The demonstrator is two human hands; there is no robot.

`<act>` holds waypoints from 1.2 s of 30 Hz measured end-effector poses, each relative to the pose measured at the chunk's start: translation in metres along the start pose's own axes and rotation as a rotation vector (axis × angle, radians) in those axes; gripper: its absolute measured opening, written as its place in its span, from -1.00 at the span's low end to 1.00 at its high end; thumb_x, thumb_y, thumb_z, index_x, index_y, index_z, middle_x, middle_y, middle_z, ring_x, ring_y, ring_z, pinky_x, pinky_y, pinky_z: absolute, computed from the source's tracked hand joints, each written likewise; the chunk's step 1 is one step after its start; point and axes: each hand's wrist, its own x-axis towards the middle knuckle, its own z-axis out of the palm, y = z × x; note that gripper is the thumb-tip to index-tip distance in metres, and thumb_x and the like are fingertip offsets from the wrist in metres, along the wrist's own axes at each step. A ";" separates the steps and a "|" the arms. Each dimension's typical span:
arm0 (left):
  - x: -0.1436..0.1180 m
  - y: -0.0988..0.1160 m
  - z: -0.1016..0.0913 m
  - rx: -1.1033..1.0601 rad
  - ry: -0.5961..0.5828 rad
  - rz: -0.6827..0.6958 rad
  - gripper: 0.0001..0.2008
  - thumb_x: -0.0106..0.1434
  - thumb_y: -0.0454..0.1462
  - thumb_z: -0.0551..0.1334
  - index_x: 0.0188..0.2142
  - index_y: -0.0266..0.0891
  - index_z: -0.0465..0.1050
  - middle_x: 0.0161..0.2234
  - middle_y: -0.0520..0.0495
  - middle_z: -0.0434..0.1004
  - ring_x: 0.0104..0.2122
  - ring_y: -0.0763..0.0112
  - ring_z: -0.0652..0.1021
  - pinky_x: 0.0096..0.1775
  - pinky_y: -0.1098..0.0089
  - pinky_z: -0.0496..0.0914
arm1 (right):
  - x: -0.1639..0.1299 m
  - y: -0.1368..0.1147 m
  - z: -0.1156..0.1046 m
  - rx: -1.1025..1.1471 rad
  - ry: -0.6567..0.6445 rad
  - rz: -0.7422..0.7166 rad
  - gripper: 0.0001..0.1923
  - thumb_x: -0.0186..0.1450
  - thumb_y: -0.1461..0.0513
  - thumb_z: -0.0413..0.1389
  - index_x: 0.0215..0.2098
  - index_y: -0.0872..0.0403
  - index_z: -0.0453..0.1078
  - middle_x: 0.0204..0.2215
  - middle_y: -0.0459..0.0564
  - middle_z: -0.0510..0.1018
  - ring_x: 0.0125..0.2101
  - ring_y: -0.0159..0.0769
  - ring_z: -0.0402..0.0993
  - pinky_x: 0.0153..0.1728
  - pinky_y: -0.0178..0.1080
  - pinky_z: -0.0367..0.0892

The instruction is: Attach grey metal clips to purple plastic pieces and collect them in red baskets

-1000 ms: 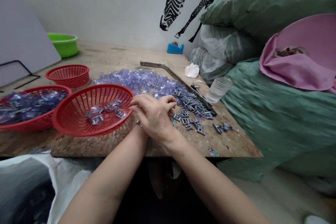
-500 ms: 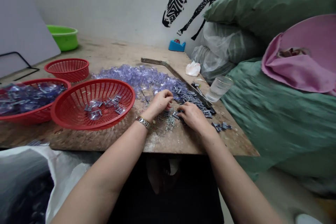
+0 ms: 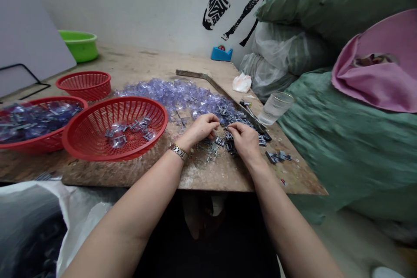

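**Fingers curled onto the clip pile, both hands, by the red basket**

Fingers (image 3: 213, 119) of the left hand (image 3: 202, 127) are bent down, tips on small grey clips (image 3: 228, 139) just right of the near red basket (image 3: 115, 128). Whether they pinch a piece: cannot tell, tips are hidden. Right hand (image 3: 245, 140) same pose, knuckles up, fingers curled in toward the left hand, tips buried in the clips; grasp also unclear.

Both forearms run up from the bottom edge and converge right of the basket. Metal watch (image 3: 177, 151) on the left wrist.

Versus half a second ago: hands have closed in on each other, right hand shifted slightly toward the basket; a second ago they were stacked at the basket's rim.

Clips lie directly under and between both sets of fingertips, spreading away from the basket to a few strays (image 3: 276, 155). Clear purple plastic pieces (image 3: 176, 93) heap behind the basket. Glass cup (image 3: 275, 107) stands far right of it, beyond the clips. Table (image 3: 137, 65) is bare wood behind.
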 end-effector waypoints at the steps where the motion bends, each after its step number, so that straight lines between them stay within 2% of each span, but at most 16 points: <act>1: -0.001 0.001 0.000 0.010 -0.017 -0.010 -0.93 0.21 -0.44 0.11 -0.36 -0.31 0.32 -0.57 0.11 0.34 -0.66 0.62 0.41 -0.58 0.58 0.31 | 0.001 0.000 0.001 0.124 0.029 0.064 -0.86 0.18 0.20 0.09 -0.43 0.05 0.48 -0.43 -0.01 0.59 -0.36 -0.22 0.47 -0.25 -0.20 0.30; 6: -0.003 0.003 0.002 0.054 -0.130 -0.039 -0.95 0.23 -0.38 0.14 -0.34 -0.33 0.36 -0.50 0.07 0.38 -0.61 0.62 0.43 -0.57 0.59 0.34 | 0.003 -0.003 0.003 0.696 0.032 0.403 -0.78 -0.05 0.11 0.22 -0.48 0.06 0.44 -0.58 -0.16 0.48 -0.53 -0.37 0.36 -0.41 -0.28 0.28; 10: -0.001 -0.001 0.003 0.081 -0.186 -0.010 -0.92 0.24 -0.34 0.14 -0.38 -0.32 0.35 -0.50 0.07 0.38 -0.61 0.64 0.41 -0.57 0.60 0.33 | 0.001 -0.007 0.001 0.863 0.047 0.490 -0.71 -0.17 0.10 0.29 -0.50 0.05 0.43 -0.60 -0.20 0.45 -0.56 -0.44 0.32 -0.46 -0.33 0.24; 16: 0.001 -0.003 0.003 0.047 -0.171 0.027 -0.89 0.25 -0.32 0.13 -0.40 -0.30 0.32 -0.53 0.09 0.36 -0.63 0.64 0.41 -0.57 0.59 0.33 | -0.004 -0.007 -0.001 0.864 0.026 0.434 -0.71 -0.13 0.09 0.30 -0.48 0.04 0.43 -0.59 -0.20 0.45 -0.55 -0.44 0.32 -0.45 -0.32 0.26; 22: -0.003 0.004 0.003 -0.021 -0.112 0.041 -0.91 0.26 -0.35 0.13 -0.40 -0.29 0.29 -0.54 0.11 0.34 -0.63 0.63 0.41 -0.56 0.57 0.33 | -0.008 -0.005 0.001 0.757 -0.015 0.321 -0.76 -0.01 0.07 0.25 -0.50 0.04 0.39 -0.55 -0.15 0.47 -0.53 -0.40 0.32 -0.43 -0.30 0.29; 27: -0.004 0.006 0.003 -0.039 -0.113 0.079 -0.90 0.27 -0.35 0.13 -0.40 -0.29 0.28 -0.56 0.11 0.34 -0.61 0.64 0.42 -0.54 0.59 0.33 | -0.010 -0.004 0.001 0.709 -0.047 0.261 -0.73 0.07 0.01 0.19 -0.47 0.03 0.38 -0.52 -0.12 0.49 -0.51 -0.37 0.36 -0.41 -0.28 0.33; 31: -0.002 0.003 0.003 -0.010 -0.120 0.100 -0.88 0.27 -0.34 0.12 -0.42 -0.29 0.27 -0.55 0.10 0.34 -0.61 0.64 0.41 -0.53 0.59 0.33 | -0.009 0.000 0.001 0.684 -0.033 0.233 -0.64 0.13 -0.08 0.12 -0.39 0.03 0.44 -0.45 -0.07 0.55 -0.47 -0.34 0.40 -0.40 -0.26 0.36; 36: 0.001 -0.003 0.002 0.076 -0.138 0.134 -0.88 0.26 -0.31 0.13 -0.43 -0.27 0.27 -0.55 0.10 0.32 -0.61 0.62 0.41 -0.55 0.57 0.30 | -0.009 0.001 0.000 0.644 -0.012 0.233 -0.62 0.12 -0.09 0.13 -0.37 0.04 0.47 -0.47 -0.08 0.53 -0.48 -0.33 0.41 -0.41 -0.25 0.37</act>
